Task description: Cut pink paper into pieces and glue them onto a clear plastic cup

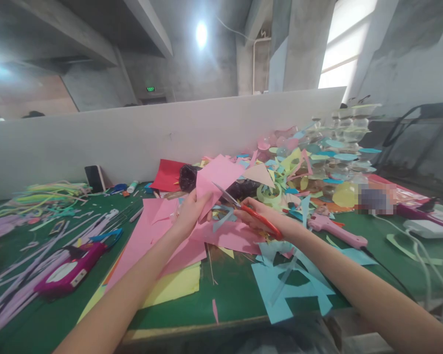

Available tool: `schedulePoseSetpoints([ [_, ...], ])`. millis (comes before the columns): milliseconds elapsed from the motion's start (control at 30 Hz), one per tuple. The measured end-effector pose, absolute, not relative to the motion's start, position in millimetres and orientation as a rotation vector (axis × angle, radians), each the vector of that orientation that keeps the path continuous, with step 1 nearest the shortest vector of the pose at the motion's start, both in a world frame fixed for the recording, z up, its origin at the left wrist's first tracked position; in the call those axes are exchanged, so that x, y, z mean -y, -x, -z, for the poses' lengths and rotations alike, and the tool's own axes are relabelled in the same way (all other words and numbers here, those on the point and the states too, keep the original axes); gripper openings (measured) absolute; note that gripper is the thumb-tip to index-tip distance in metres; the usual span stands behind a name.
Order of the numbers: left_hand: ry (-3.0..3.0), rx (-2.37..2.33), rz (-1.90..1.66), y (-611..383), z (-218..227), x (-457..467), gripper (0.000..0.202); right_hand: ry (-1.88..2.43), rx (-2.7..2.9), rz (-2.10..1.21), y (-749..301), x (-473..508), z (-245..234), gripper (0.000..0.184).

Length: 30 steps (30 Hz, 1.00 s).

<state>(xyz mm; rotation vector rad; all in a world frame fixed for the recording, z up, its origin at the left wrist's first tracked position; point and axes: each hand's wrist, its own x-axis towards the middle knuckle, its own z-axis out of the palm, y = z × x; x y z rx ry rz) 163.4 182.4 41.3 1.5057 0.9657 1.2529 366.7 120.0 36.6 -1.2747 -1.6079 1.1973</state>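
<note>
My left hand [195, 212] pinches a sheet of pink paper [219, 173] by its lower edge and holds it up above the table. Red-handled scissors [260, 221] are in my right hand [256, 211], their blades [225, 193] parted and pointing left against the right side of that sheet. Below both hands lie more pink sheets [158, 241], with yellow paper [177, 287] showing under them. Cut-up light blue paper [276, 290] lies beneath my right forearm.
A pink glue gun [339, 231] and white cables [424, 255] lie at right. Paper scraps and clear stacked cups [349, 130] pile up behind. At left are a magenta power strip [72, 270], long thin strips and a phone [95, 178]. A white partition [133, 137] stands at the back.
</note>
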Motion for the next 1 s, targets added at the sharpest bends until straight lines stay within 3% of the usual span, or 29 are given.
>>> schedulePoseSetpoints([
  [467,-1.593,-0.871,-1.157,-160.9,-43.1,-180.9,0.033,1.347,1.785,-1.032,-367.1,-112.4,-41.7,0.038],
  [733,-1.574,-0.894,-1.189,-164.9,-39.2,-180.6,0.032,1.241,1.746,-1.117,-365.0,-115.3,-35.6,0.045],
  [1000,-1.603,-0.83,-1.105,-169.7,-40.7,-173.2,0.032,1.175,1.688,-1.082,-361.2,-117.3,-35.3,0.038],
])
